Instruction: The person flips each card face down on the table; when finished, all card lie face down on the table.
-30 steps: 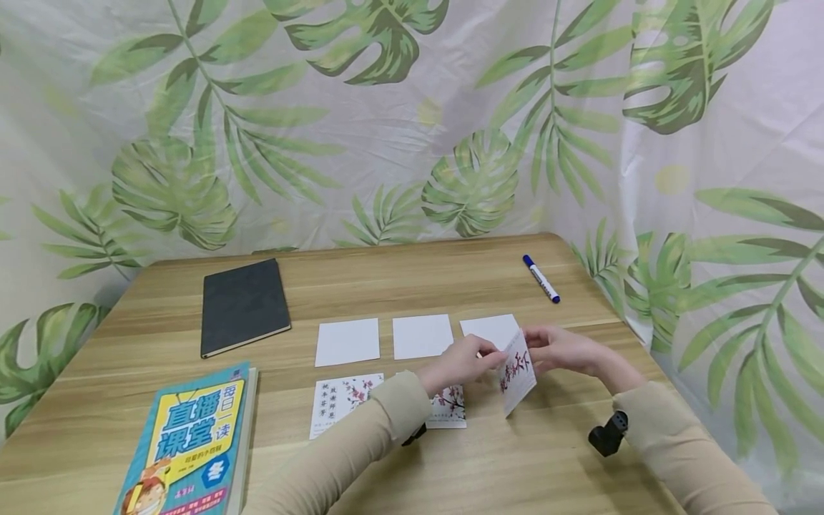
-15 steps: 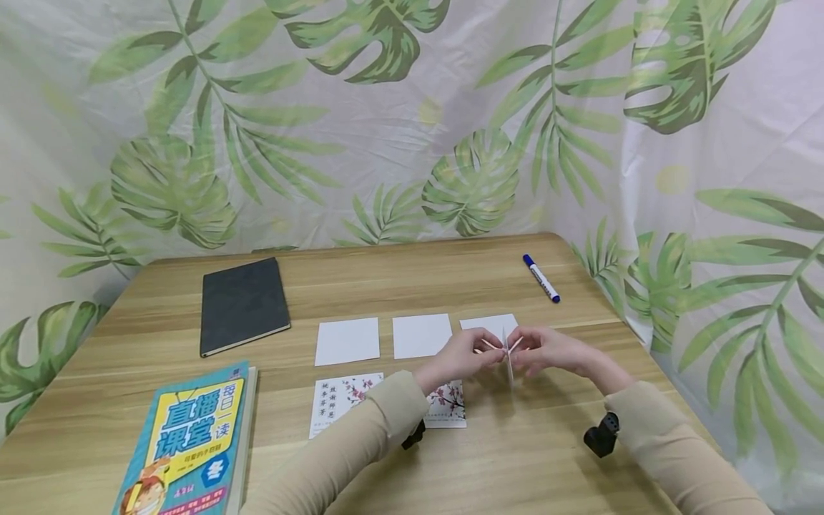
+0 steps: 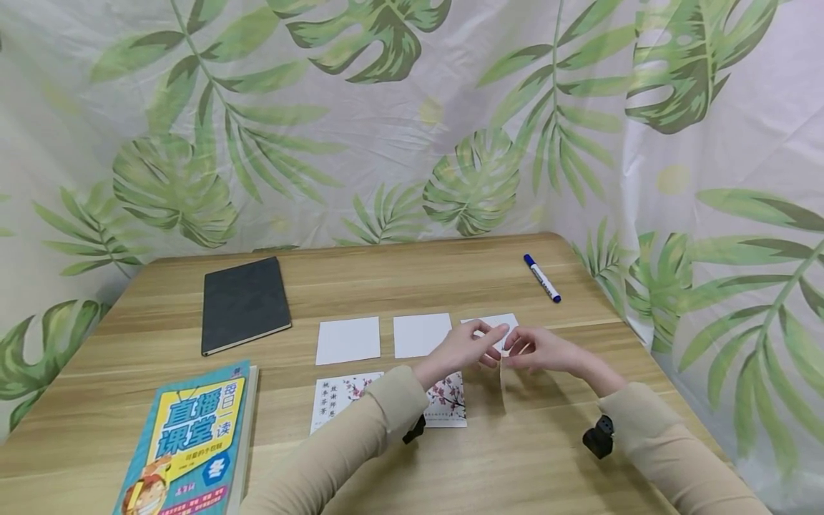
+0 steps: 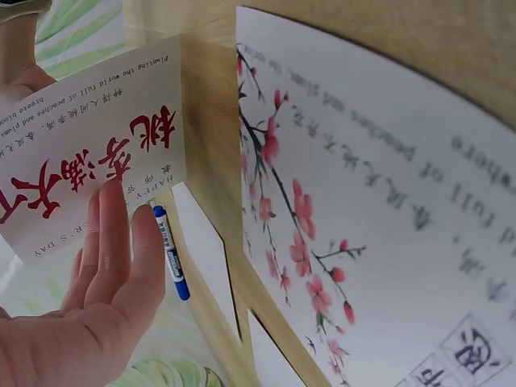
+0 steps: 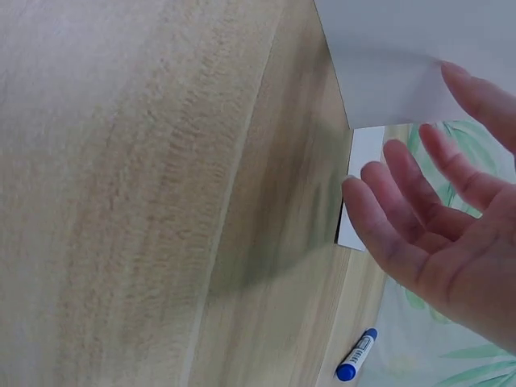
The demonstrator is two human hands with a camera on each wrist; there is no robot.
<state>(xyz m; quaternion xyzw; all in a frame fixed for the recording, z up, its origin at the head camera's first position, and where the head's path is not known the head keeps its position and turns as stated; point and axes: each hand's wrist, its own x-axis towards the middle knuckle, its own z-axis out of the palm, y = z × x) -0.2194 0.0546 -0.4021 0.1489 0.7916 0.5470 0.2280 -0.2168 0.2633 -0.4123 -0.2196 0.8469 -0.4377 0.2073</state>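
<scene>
A greeting card (image 3: 503,379) stands upright between my two hands, almost edge-on in the head view. My left hand (image 3: 473,349) has its loosely extended fingers against the printed side, where red Chinese characters show in the left wrist view; its thumb sits apart. On the card's blank back, in the right wrist view, a fingertip of my right hand (image 5: 463,234) touches the surface while the other fingers spread beside it. Blossom-printed cards, a left one (image 3: 328,400) and one (image 3: 450,400) partly behind my left arm, lie on the table.
Blank white cards form a row: left (image 3: 348,340), middle (image 3: 421,335), right (image 3: 473,323), the last partly hidden by my hands. A blue-capped marker (image 3: 543,279) lies at back right. A black notebook (image 3: 246,306) and a teal book (image 3: 187,436) occupy the left side of the wooden table (image 3: 386,279).
The held card has turned from showing its red characters to almost edge-on in the head view. My right hand has shifted slightly left, and my left thumb has lifted off the card.
</scene>
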